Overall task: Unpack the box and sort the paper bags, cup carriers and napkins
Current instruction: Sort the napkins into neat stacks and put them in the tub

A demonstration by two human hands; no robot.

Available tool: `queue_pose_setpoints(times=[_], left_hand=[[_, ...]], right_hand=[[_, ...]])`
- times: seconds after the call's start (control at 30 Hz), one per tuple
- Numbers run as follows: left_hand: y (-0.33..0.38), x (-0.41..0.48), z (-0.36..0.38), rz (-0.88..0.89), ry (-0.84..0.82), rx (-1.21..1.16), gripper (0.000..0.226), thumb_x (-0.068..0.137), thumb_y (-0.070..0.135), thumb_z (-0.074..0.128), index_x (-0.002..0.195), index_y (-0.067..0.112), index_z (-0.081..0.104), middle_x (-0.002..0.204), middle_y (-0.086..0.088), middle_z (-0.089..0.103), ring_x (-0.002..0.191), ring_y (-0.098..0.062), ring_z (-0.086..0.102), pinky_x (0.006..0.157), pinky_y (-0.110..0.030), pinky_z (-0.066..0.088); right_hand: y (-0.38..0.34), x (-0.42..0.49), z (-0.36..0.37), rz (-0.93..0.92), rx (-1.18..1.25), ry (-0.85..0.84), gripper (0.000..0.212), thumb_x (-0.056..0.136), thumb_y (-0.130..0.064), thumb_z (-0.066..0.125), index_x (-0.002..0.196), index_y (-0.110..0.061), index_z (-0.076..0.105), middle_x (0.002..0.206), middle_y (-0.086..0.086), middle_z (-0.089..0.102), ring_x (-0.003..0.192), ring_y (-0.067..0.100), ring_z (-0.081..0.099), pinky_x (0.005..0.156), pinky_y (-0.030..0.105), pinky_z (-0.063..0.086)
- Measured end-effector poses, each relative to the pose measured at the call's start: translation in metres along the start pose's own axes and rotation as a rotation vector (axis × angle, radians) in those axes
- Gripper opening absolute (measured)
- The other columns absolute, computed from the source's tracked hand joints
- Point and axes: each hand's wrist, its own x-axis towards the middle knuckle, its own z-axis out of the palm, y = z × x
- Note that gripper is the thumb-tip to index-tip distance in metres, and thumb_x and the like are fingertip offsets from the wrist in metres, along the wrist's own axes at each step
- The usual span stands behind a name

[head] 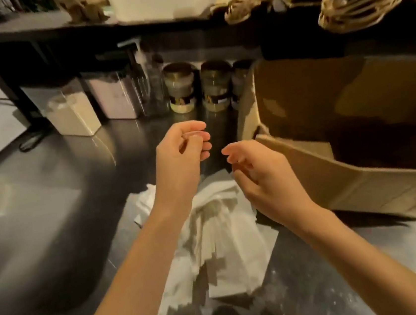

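**Head view: napkins piled at centre, both hands raised empty**

Head view: a loose heap of white napkins is seen at lower centre on the steel counter, apparently set apart from the open cardboard box at right. Above the heap, the left hand and right hand are held with fingers loosely curled, nothing visibly gripped. Brown paper bags are stacked on the upper-right shelf, seemingly sorted.

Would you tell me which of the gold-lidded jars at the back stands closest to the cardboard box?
The rightmost jar: the box flap partly hides it, while the other two stand fully visible to its left.
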Motion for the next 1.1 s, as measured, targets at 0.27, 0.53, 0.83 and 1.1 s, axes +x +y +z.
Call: queue_pose_setpoints(times=[0.27, 0.53, 0.83, 1.1], left_hand=[[-0.052, -0.048, -0.010, 0.129, -0.012, -0.001, 0.021, 0.098, 0.007, 0.047, 0.100, 0.020, 0.063, 0.088, 0.002, 0.067, 0.084, -0.010, 0.065, 0.079, -0.025, 0.056], [-0.079, -0.109, -0.015, 0.254, -0.067, 0.006, 0.019, 0.098, 0.006, 0.046, 0.107, 0.013, 0.061, 0.088, -0.001, 0.064, 0.077, -0.007, 0.061, 0.074, -0.024, 0.055], [-0.069, -0.102, -0.028, 0.234, -0.081, 0.096, 0.017, 0.100, 0.012, 0.046, 0.106, 0.015, 0.062, 0.091, -0.004, 0.065, 0.082, -0.012, 0.062, 0.070, -0.020, 0.055], [-0.083, -0.079, -0.001, 0.248, -0.130, 0.038, 0.019, 0.101, 0.014, 0.046, 0.112, 0.012, 0.062, 0.089, -0.002, 0.065, 0.081, -0.010, 0.064, 0.074, -0.021, 0.056]], right_hand=[[0.033, -0.058, 0.048, -0.177, -0.019, -0.001, 0.029, 0.090, -0.004, 0.059, 0.116, -0.015, 0.060, 0.104, -0.004, 0.061, 0.088, 0.003, 0.056, 0.075, 0.011, 0.047], [0.049, -0.109, 0.067, -0.184, -0.060, -0.020, 0.034, 0.088, 0.000, 0.062, 0.118, -0.016, 0.058, 0.108, -0.001, 0.059, 0.089, 0.011, 0.060, 0.077, 0.023, 0.055], [0.025, -0.107, 0.067, -0.110, -0.102, -0.289, 0.050, 0.085, 0.007, 0.058, 0.128, -0.018, 0.053, 0.130, 0.004, 0.049, 0.099, 0.010, 0.051, 0.075, 0.016, 0.045], [0.039, -0.103, 0.080, -0.160, -0.066, -0.280, 0.037, 0.090, 0.005, 0.054, 0.126, -0.004, 0.056, 0.117, -0.001, 0.047, 0.092, 0.002, 0.047, 0.072, -0.003, 0.037]])
